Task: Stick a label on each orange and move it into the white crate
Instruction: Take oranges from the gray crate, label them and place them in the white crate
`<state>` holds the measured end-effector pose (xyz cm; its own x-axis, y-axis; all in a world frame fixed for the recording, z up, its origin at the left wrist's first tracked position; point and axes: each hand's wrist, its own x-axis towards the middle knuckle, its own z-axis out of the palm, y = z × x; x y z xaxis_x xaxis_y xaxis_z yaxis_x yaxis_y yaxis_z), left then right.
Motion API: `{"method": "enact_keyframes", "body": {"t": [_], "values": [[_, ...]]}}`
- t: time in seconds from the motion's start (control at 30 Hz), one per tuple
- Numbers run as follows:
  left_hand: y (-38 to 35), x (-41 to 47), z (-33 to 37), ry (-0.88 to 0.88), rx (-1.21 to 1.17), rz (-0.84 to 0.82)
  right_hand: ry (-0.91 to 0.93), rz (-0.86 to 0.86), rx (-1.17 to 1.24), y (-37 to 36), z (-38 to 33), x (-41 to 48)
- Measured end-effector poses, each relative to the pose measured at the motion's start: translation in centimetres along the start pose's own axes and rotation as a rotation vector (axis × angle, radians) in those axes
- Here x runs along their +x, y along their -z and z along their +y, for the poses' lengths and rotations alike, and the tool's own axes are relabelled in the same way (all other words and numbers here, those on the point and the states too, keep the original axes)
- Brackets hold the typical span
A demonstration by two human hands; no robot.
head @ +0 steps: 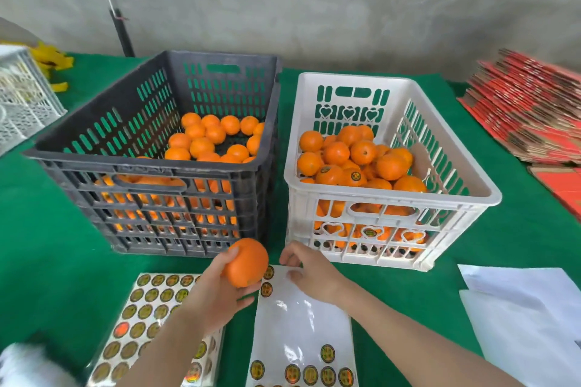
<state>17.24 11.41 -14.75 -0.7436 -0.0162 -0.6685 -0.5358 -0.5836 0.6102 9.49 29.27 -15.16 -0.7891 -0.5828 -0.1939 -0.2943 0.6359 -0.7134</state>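
1. At the far left edge stands a white slatted basket (23, 104), partly out of view, with yellow scraps (52, 61) behind it on the green table cover (47, 261).
2. A black crate (147, 163) stands left of centre, holding a layer of loose oranges (207, 138).
3. In front of the black crate lies a full sheet of round labels (147, 308), gold and dark, in neat rows.
4. The left hand (217, 289) reaches in from below, its fingers and thumb wrapped round one orange (246, 262). It holds the fruit in the air just in front of the black crate, above the gap between the two label sheets.
5. Right of it lies a second sheet (301, 324), mostly bare backing with a few labels left along its edges.
6. The right hand (311, 273) is over the top edge of this sheet, fingers bent downward. Whether they pinch a label cannot be told.
7. The white crate (390, 196) stands touching the black one, piled with oranges (361, 154); two near the front show round labels.
8. White paper sheets (518, 308) lie at the near right.
9. Flattened red cartons (528, 113) are stacked at the far right.
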Motion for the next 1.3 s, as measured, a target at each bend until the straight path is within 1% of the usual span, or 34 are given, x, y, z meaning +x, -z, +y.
{"method": "enact_keyframes", "body": {"t": [0.07, 0.17, 0.23, 0.4, 0.57, 0.63, 0.67, 0.87, 0.93, 1.0, 1.1, 1.2, 1.3], "values": [[-0.4, 0.2, 0.2, -0.006, 0.033, -0.058, 0.054, 0.026, -0.042, 0.5, -0.2, -0.7], [-1.9, 0.4, 0.2, 0.0, 0.085, -0.065, 0.136, 0.229, -0.211, 0.0, 0.2, -1.7], [-2.6, 0.5, 0.0, 0.009, 0.077, -0.062, 0.138, 0.339, -0.232, -1.0, 0.1, -2.6], [-3.3, 0.2, -0.4, 0.044, 0.102, -0.077, 0.133, 0.468, -0.289, -2.8, -0.5, -4.4], [-3.6, 0.3, -0.9, 0.052, 0.089, -0.057, 0.1, 0.441, -0.454, -4.0, -1.1, -5.0], [-3.7, 0.4, -1.0, 0.05, 0.068, -0.035, 0.06, 0.383, -0.346, -4.2, -1.1, -4.8], [-3.7, 0.4, -1.0, 0.053, 0.055, -0.026, 0.057, 0.408, -0.295, -4.5, -0.6, -4.7], [-3.6, -0.1, -1.6, 0.091, -0.008, -0.019, -0.048, 0.433, -0.068, -5.1, -0.3, -4.7], [-3.6, -0.1, -1.8, 0.09, -0.023, -0.007, -0.062, 0.451, -0.025, -5.2, -0.3, -4.6], [-3.6, -0.2, -2.0, 0.09, -0.051, 0.006, -0.065, 0.449, -0.03, -5.2, -0.5, -4.6], [-3.6, -0.1, -2.5, 0.114, -0.089, 0.016, -0.078, 0.409, -0.107, -5.3, -0.6, -4.6], [-3.7, -0.1, -2.7, 0.118, -0.075, 0.014, -0.085, 0.384, -0.167, -5.3, -0.8, -4.6], [-3.8, -0.3, -2.3, 0.102, -0.021, 0.0, -0.03, 0.381, -0.177, -5.2, -0.5, -4.8]]}}
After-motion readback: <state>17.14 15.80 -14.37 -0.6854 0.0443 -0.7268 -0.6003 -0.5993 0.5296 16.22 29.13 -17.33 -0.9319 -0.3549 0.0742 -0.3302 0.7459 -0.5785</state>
